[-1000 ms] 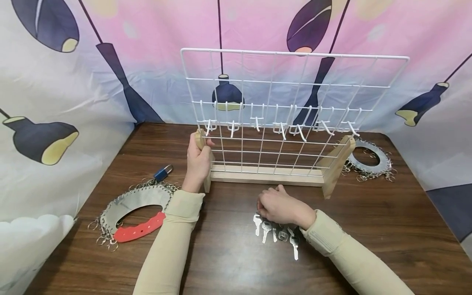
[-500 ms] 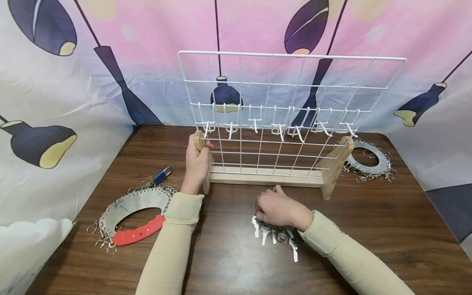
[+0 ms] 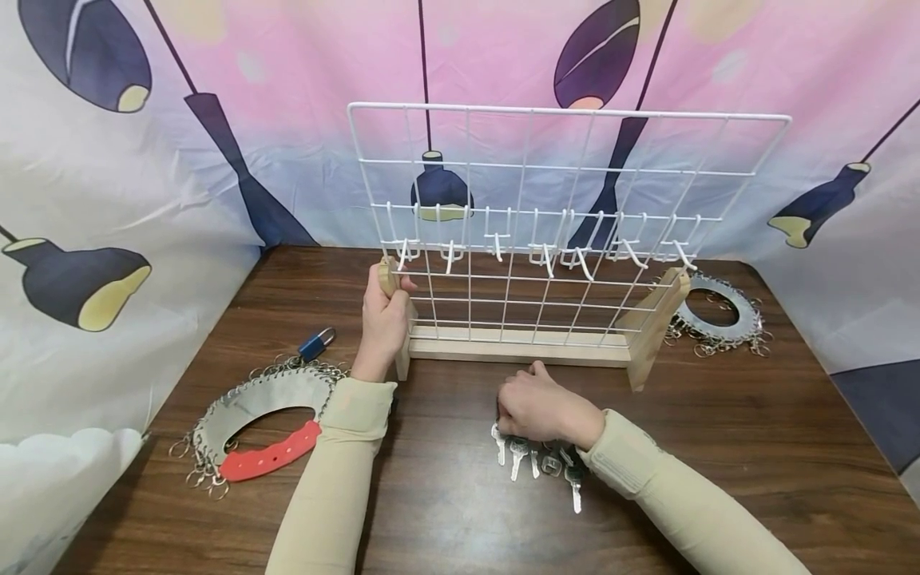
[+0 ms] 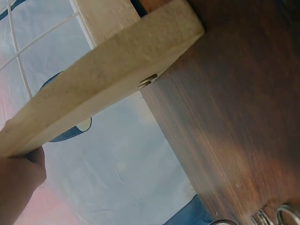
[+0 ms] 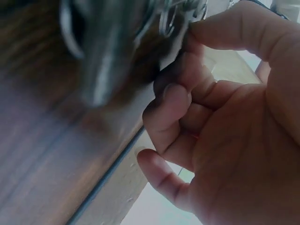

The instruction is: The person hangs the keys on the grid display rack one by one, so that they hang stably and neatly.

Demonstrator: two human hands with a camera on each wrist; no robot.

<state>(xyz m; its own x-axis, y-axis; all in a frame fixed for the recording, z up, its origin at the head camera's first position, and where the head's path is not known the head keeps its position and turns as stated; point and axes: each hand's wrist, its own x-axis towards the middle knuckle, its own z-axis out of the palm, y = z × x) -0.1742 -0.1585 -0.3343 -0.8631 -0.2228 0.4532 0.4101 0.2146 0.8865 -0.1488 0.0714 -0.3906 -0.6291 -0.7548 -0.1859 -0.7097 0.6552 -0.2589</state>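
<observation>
Keys [image 3: 535,459] lie under and just behind the right hand [image 3: 541,409], whose curled fingers [image 5: 174,101] pinch at their rings. Left hand [image 3: 384,318] grips the wire rack's wooden end post [image 3: 394,279], ahead of the keys. Dark wooden table [image 3: 755,431], patterned curtain [image 3: 144,160] around.

A wire grid rack [image 3: 568,224] stands upright on the surface [image 3: 719,431], held in a wooden base [image 3: 517,345] towards the rear centre, with a row of hooks [image 3: 546,254] across its middle. The left hand [image 3: 383,313] grips the rack's left wooden end piece [image 4: 93,79], and the right hand [image 3: 541,407] rests in front of the base, over a cluster of keys [image 3: 539,461]. A ring-edged disc [image 3: 262,415] lies at front left with a padlock [image 3: 316,342] just behind it, and a second ring-edged disc [image 3: 719,313] lies behind the rack's right end.
</observation>
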